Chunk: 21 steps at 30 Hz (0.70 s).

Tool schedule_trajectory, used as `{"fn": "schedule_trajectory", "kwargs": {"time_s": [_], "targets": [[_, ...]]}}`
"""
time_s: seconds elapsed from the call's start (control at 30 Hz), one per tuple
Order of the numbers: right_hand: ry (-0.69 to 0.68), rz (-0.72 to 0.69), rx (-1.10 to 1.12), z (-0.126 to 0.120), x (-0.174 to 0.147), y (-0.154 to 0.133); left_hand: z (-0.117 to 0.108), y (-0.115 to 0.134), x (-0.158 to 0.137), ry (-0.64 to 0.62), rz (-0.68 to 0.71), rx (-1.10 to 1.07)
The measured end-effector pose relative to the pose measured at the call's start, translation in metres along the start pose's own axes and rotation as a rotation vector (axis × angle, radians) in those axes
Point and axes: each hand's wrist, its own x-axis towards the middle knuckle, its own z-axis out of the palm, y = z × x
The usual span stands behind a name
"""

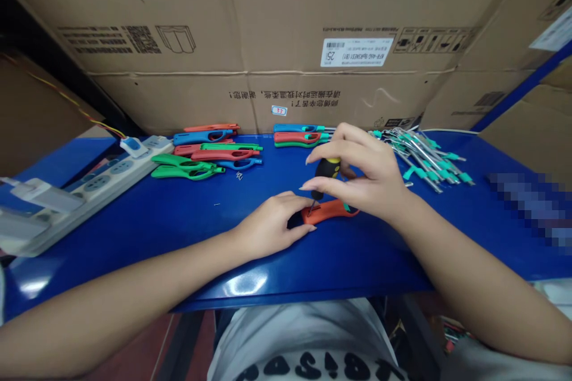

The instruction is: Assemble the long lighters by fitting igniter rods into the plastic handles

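Observation:
My left hand (272, 223) is closed round the near end of an orange utility lighter (328, 212), which lies flat on the blue table (196, 268). In my right hand (369, 169) is a short screwdriver (327, 174) with a black and yellow handle. Its shaft points down and the tip meets the orange handle close to my left fingers. The lighter's far end, with a bit of green, is partly hidden behind my right hand.
Loose coloured handle shells (205, 155) lie at the back left, with small screws (239, 176) close by. Finished-looking lighters (297, 138) lie at the back middle, metal lighter rods (429, 158) at the right. A power strip (102, 184) runs along the left; a cardboard box (201, 95) walls the back.

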Motion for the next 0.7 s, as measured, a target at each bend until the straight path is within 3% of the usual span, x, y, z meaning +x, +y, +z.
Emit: {"fn": "schedule_trajectory", "kwargs": {"time_s": [0.17, 0.27, 0.4, 0.7], "targets": [[-0.142, 0.090, 0.160, -0.006, 0.001, -0.003, 0.000, 0.001, 0.000, -0.007, 0.003, -0.001], [-0.148, 0.097, 0.249, -0.008, 0.002, -0.006, 0.001, 0.001, -0.001, 0.001, -0.008, 0.025], [-0.128, 0.025, 0.181, -0.008, 0.004, -0.010, 0.005, 0.002, -0.001, 0.009, -0.026, 0.052], [-0.079, 0.024, -0.021, -0.006, 0.003, -0.017, 0.005, 0.009, 0.000, 0.030, -0.039, 0.051]]}}
